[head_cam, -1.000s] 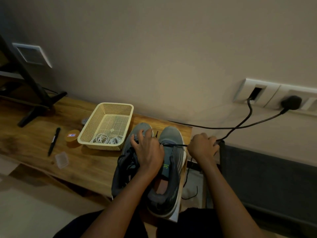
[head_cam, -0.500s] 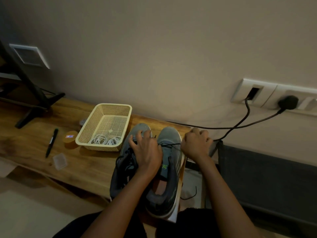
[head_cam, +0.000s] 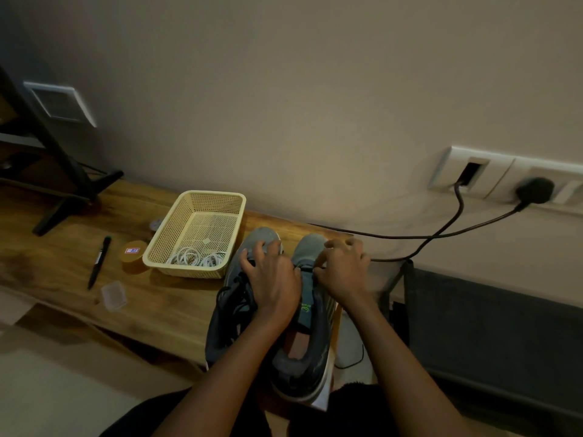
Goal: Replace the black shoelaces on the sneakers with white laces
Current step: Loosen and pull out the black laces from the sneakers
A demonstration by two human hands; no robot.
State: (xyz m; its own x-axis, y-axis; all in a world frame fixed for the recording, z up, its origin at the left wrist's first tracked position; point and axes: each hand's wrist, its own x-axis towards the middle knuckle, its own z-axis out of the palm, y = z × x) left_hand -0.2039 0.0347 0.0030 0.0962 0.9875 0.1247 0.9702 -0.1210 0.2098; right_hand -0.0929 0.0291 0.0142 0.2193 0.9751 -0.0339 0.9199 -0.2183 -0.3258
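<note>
Pair of grey mesh sneakers [head_cam: 310,370] with white soles, side by side on right end of wooden surface [head_cam: 164,307], toes to wall, heels hanging over near edge. Right sneaker [head_cam: 307,247]: mostly unlaced, tongue and orange insole exposed, short run of black shoelace [head_cam: 303,269] still crossing near toe end. Left sneaker [head_cam: 263,238]: loose black lacing bunched over tongue. Left hand [head_cam: 271,280] laid flat-ish across both shoes, fingers spread over left toe, gripping nothing. Right hand [head_cam: 344,272] curled, fingertips pinching black shoelace at right sneaker's outer eyelets. Coiled white laces [head_cam: 195,258] in cream plastic mesh basket [head_cam: 214,194], just left of shoes. Further left: black pen [head_cam: 99,261], round orange tin [head_cam: 134,252], clear plastic box [head_cam: 114,294]. Versus 1 s ago: right hand back in from past surface edge, now over right sneaker; lace span between hands much shorter; left hand, shoes, basket roughly unchanged.
</note>
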